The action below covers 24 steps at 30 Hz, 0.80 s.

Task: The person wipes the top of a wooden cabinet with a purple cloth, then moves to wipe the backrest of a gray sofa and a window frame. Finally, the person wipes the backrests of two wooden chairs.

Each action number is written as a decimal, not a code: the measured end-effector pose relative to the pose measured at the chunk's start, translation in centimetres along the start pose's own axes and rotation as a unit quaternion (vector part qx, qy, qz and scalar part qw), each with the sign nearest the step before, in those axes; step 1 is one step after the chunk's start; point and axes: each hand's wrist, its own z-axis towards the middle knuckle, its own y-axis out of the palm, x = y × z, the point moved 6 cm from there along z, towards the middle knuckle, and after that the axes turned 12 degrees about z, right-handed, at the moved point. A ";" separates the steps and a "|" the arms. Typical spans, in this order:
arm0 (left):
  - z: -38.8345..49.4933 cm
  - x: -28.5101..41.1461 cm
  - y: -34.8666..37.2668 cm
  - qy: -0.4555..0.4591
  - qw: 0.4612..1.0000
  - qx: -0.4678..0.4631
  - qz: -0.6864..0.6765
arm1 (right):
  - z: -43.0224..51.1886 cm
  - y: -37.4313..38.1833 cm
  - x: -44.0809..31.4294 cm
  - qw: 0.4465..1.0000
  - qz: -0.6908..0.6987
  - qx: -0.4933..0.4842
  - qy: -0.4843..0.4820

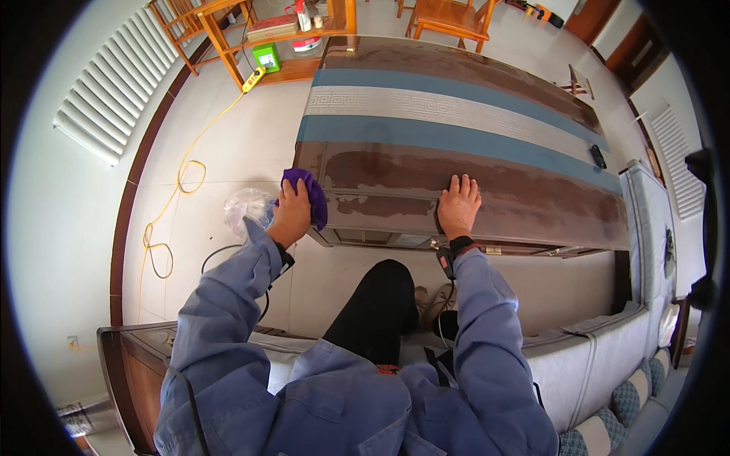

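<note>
My left hand presses a purple cloth against the near left corner of a dark wooden coffee table. Part of the cloth bunches past my fingers and over the table's left edge. Flat on the tabletop near its front edge lies my right hand, fingers extended, with nothing seen in it. Uneven patches, dull and shiny, mark the brown surface around both hands. Beyond them a blue and silver table runner stretches lengthwise, with a small black object at its right end.
A clear plastic bag sits by the table's left end. A yellow extension cord loops over the tiled floor. Behind stands a wooden shelf unit; a grey covered sofa borders the right and near sides.
</note>
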 end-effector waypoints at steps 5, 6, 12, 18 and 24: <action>8.2 1.4 -1.0 -0.004 0.999 0.036 0.034 | 0.3 -0.1 -0.2 1.000 0.007 -0.015 0.003; 10.2 1.6 -1.1 -0.009 0.998 0.042 0.039 | 0.4 0.0 -0.2 1.000 0.003 -0.023 0.004; 21.2 3.2 -1.9 -0.054 0.990 0.050 0.118 | 0.9 0.2 -0.2 0.999 -0.002 -0.050 0.006; 25.0 4.1 -2.3 -0.060 0.990 0.082 0.102 | 1.0 0.1 -0.1 0.998 0.012 -0.057 0.005; 18.4 7.2 -2.2 0.052 0.990 0.045 0.122 | 0.9 -0.6 -0.2 0.999 0.011 -0.047 0.017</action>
